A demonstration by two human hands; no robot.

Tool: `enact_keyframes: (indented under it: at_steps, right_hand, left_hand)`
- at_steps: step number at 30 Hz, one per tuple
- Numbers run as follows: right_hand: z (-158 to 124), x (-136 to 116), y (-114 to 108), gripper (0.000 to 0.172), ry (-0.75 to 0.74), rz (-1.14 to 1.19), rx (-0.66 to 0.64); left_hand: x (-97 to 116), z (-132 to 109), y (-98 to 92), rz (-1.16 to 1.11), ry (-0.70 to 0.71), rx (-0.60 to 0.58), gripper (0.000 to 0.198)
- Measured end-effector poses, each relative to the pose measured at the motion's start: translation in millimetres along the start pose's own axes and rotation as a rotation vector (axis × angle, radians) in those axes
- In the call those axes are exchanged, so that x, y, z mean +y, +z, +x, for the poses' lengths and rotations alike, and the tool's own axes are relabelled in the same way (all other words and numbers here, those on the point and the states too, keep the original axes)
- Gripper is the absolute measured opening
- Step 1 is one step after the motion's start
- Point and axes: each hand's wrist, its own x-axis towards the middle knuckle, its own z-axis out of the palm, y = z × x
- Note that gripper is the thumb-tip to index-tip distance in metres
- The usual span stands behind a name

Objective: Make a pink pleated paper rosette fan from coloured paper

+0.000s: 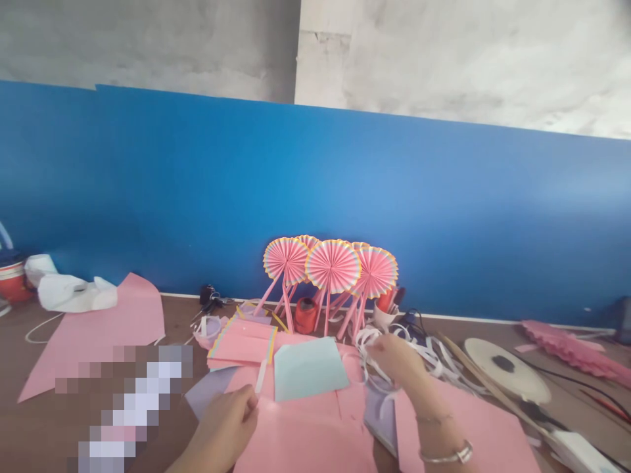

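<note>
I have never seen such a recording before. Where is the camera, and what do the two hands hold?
There is no machine here: a person wears one camera on the head, looking forward and down, so the two bare hands at the bottom are the person's own. The left hand is closed on a thin white strip. The right hand, with a bracelet on the wrist, reaches into a tangle of white strips; whether it grips them I cannot tell. On the brown surface lie pink paper sheets and a light blue sheet. Behind them pink paper fans on sticks lean on the blue wall, beside a red roll.
</note>
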Motion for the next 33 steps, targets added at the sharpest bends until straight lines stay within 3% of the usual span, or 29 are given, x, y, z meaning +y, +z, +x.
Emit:
enact_keyframes:
  at_steps: [4, 7, 11, 14, 17, 21, 23, 26, 33]
  right_hand:
    - [-6, -29, 31, 0.019, -0.059, -0.028, -0.058]
    - [-8, -39, 50, 0.024, -0.053, -0.026, -0.054]
    - [-7, -43, 60, 0.027, -0.079, 0.008, -0.040]
    - [-7, -44, 55, 0.023, -0.138, 0.047, -0.011]
    - [-9, -46, 42, 0.019, -0.254, 0.114, 0.022]
    - [-15, -47, 27, 0.010, -0.423, 0.233, 0.031]
    - [-16, -46, 24, 0.009, -0.460, 0.274, 0.024]
    - [-12, -38, 20, 0.012, -0.438, 0.288, 0.030]
    - [1, -1, 3, 0.030, -0.227, 0.116, 0.121]
  left_hand:
    - [-1, 0, 0.4, 0.151, 0.024, 0.003, 0.017]
    - [-4, 4, -0.6, 0.122, 0.038, 0.006, 0.017]
    - [-8, 15, -3.0, -0.035, 0.146, 0.057, 0.041]
    - [-6, 26, -6.3, -0.132, 0.255, 0.130, 0.059]
    - [3, 39, -10.3, -0.206, 0.311, 0.204, 0.056]
    - [19, 58, -9.8, -0.382, 0.283, 0.230, 0.065]
    - [25, 65, -6.8, -0.462, 0.252, 0.229, 0.054]
    - [27, 69, -3.0, -0.515, 0.200, 0.222, 0.019]
    - [18, 67, -8.3, -0.641, 0.078, 0.288, 0.024]
